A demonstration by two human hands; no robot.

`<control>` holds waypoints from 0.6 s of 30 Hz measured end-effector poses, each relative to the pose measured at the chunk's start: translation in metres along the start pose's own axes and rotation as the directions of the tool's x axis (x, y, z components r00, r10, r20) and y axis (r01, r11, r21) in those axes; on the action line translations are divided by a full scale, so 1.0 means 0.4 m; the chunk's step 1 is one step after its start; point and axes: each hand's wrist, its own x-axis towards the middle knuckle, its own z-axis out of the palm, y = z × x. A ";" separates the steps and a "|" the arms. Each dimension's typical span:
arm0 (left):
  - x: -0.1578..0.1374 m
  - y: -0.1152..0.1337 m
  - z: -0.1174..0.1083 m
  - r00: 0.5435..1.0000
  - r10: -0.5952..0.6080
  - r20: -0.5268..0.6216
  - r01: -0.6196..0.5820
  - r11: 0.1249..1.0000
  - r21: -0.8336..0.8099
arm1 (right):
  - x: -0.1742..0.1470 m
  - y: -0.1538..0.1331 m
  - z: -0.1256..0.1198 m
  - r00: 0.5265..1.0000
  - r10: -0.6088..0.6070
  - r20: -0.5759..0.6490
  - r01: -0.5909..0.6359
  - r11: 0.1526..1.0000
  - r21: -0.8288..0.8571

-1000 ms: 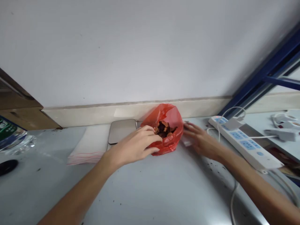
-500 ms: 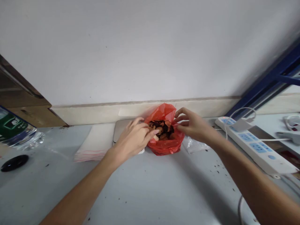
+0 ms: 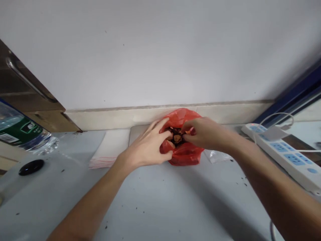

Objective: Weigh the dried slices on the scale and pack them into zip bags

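Note:
A red plastic bag (image 3: 187, 157) stands on the grey tabletop with its mouth open. Dark and brown dried pieces (image 3: 177, 138), like slices, lie inside it. At its left rim, my left hand (image 3: 147, 145) curves its fingers over the edge and into the mouth, the thumb in front, gripping the plastic. My right hand (image 3: 205, 134) reaches in from the right with fingers curled together among the pieces; whatever is between its fingertips is hidden. A flat silvery device (image 3: 135, 131) lies partly behind my left hand.
To the left are a stack of white zip bags (image 3: 109, 149), a black oval object (image 3: 31, 167) and a large water bottle (image 3: 27, 132). A clear plastic bag (image 3: 217, 156) and a white power strip (image 3: 283, 152) with cables lie right. The wall (image 3: 160, 60) rises behind.
My right hand has moved from beside the bag's right rim into its mouth. My left hand has shifted from the pieces to the left rim with its fingers spread wider. The view has shifted slightly.

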 end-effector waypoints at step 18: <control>-0.009 0.000 -0.009 0.997 0.024 0.073 -0.017 0.995 -0.096 | 0.068 -0.011 0.030 0.995 -0.097 -0.035 0.095 0.994 -0.044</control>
